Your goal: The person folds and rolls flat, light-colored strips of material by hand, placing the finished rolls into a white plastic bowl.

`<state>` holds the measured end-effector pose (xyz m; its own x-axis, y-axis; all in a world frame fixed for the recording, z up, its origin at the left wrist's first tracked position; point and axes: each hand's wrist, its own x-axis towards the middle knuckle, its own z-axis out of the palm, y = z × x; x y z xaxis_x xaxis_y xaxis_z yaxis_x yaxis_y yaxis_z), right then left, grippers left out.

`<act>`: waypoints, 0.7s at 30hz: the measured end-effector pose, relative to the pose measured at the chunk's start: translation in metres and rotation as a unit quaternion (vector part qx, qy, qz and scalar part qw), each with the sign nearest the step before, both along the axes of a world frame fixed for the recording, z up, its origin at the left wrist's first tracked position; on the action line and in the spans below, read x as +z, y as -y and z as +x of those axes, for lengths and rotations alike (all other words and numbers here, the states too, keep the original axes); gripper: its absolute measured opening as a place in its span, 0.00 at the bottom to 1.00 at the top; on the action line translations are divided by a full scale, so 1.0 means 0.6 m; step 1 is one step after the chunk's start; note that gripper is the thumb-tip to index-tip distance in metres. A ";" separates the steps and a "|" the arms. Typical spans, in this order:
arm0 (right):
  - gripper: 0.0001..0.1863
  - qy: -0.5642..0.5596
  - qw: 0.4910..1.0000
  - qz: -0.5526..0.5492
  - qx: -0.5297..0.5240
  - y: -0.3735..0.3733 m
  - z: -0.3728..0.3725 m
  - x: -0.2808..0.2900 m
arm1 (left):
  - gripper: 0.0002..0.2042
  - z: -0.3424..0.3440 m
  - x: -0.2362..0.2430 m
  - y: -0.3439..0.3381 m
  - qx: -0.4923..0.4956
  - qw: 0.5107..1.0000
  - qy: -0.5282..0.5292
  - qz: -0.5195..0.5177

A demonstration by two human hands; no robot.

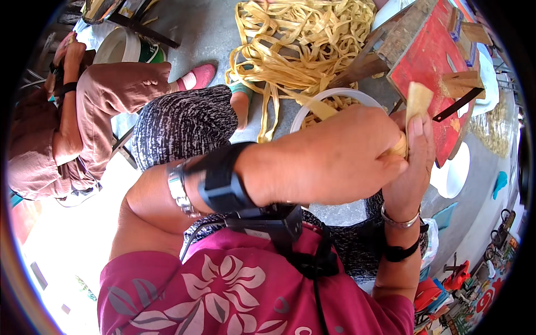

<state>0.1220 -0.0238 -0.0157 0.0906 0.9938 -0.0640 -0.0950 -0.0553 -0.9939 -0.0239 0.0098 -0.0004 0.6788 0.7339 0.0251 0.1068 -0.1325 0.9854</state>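
My left hand [357, 151] reaches across from the left and is closed in a fist round a yellowish strip, a bit of which shows at its thumb side. Against it, my right hand [414, 151] presses its fingers along a flat, pale yellow strip [419, 99] whose end sticks up past the fingertips. Whether both hands grip one same strip is hidden. Behind the left hand, a white bucket [375, 98] holds short yellow pieces [338, 105]. A longer yellow strip [319, 107] runs from the pile over its rim and disappears behind the hand.
A heap of long yellow strips [301, 33] covers the floor ahead. At the right stands a red board [424, 84] with wooden blocks and a dark blade [458, 105]; a white tub [451, 173] is below it. Another person [84, 111] sits at the left, near a bucket [117, 47].
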 end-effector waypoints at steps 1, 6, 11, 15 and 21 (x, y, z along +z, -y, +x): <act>0.11 0.016 1.000 -0.012 -0.008 -0.002 -0.005 0.002 | 0.09 -0.002 -0.007 0.007 0.048 0.995 -0.015 0.080; 0.14 0.020 0.994 -0.093 0.048 -0.007 -0.001 -0.007 | 0.09 -0.019 -0.026 0.013 0.160 0.924 -0.022 0.346; 0.18 0.104 0.977 -0.078 0.171 -0.006 0.017 -0.009 | 0.11 -0.026 -0.038 0.012 0.197 0.882 -0.015 0.428; 0.20 0.083 0.972 -0.082 0.204 -0.011 0.020 -0.017 | 0.11 -0.043 -0.038 0.013 0.144 0.924 -0.050 0.351; 0.30 0.088 0.982 -0.008 0.166 -0.006 0.010 -0.031 | 0.07 -0.038 -0.037 0.006 0.156 0.977 0.134 0.059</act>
<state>0.1283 -0.0201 -0.0340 -0.2279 0.9693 -0.0926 0.1036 -0.0705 -0.9921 -0.0465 0.0061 -0.0228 0.3791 0.8857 0.2680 -0.0997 -0.2488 0.9634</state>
